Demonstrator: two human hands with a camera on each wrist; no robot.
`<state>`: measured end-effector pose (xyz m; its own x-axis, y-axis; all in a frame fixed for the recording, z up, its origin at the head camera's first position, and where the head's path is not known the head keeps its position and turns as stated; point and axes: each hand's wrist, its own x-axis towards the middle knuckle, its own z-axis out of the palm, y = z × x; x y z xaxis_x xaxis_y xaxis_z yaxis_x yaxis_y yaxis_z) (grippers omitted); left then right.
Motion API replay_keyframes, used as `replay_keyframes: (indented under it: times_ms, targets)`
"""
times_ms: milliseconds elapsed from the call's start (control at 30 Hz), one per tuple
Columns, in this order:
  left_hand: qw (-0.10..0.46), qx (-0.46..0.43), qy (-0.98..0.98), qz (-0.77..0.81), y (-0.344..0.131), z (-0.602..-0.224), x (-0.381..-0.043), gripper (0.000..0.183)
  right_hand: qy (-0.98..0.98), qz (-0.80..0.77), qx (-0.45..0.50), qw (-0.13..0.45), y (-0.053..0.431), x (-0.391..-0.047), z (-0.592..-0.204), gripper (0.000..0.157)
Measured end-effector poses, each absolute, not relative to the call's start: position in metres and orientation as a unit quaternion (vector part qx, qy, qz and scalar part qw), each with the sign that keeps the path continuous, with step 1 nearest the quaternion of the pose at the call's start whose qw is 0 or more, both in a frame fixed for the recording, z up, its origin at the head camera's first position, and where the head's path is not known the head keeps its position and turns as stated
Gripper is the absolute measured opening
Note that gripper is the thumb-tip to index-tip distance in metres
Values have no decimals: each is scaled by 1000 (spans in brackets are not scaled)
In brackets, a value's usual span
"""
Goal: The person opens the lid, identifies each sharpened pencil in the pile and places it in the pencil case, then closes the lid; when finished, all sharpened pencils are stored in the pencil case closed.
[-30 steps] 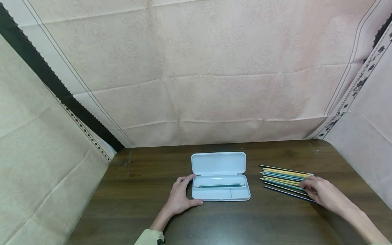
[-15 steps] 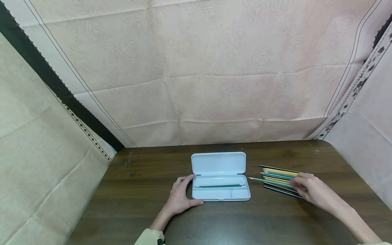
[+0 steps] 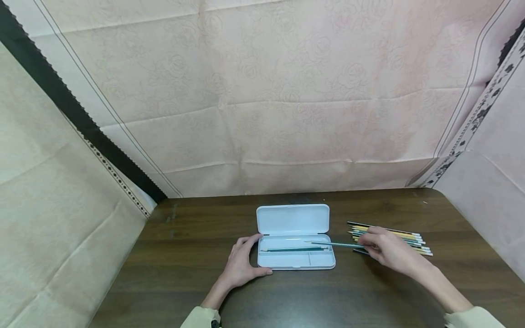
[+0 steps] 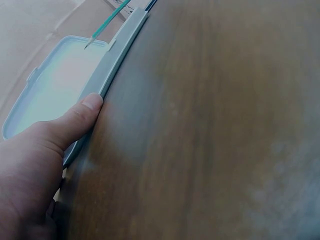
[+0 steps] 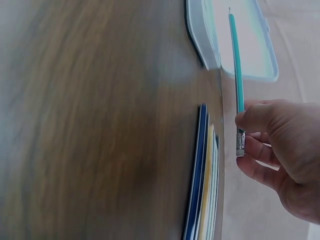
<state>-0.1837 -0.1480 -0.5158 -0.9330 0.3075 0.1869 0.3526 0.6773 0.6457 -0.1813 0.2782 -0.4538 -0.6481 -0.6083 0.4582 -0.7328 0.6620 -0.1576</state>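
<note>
An open light-blue pencil case (image 3: 293, 261) lies on the table with its lid (image 3: 293, 219) folded back. One green pencil (image 3: 295, 248) rests inside it. My left hand (image 3: 241, 263) holds the case by its left end, fingers at the back corner and thumb along the front edge; in the left wrist view the thumb (image 4: 82, 117) touches the rim. Between thumb and fingers, my right hand (image 3: 387, 250) pinches another green pencil (image 5: 237, 65) near its eraser end. That pencil is raised, its tip over the right part of the case.
Right of the case lies a bundle of several pencils (image 3: 410, 236), yellow, green and dark, partly hidden by the right hand. The brown wooden table (image 3: 205, 218) meets pale cloth hangings (image 3: 287, 136) at the back and sides.
My right hand has drawn one green pencil out of the bundle and carried it left, up to the case. The left hand has kept its place.
</note>
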Motion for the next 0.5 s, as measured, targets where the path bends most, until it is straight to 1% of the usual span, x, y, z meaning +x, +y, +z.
replay_keyframes:
  times_ms: [500]
  targets:
    - [35,-182,-915,-358,-147,-514,-183,93,-890,192,393,125,227,-193,-450,25]
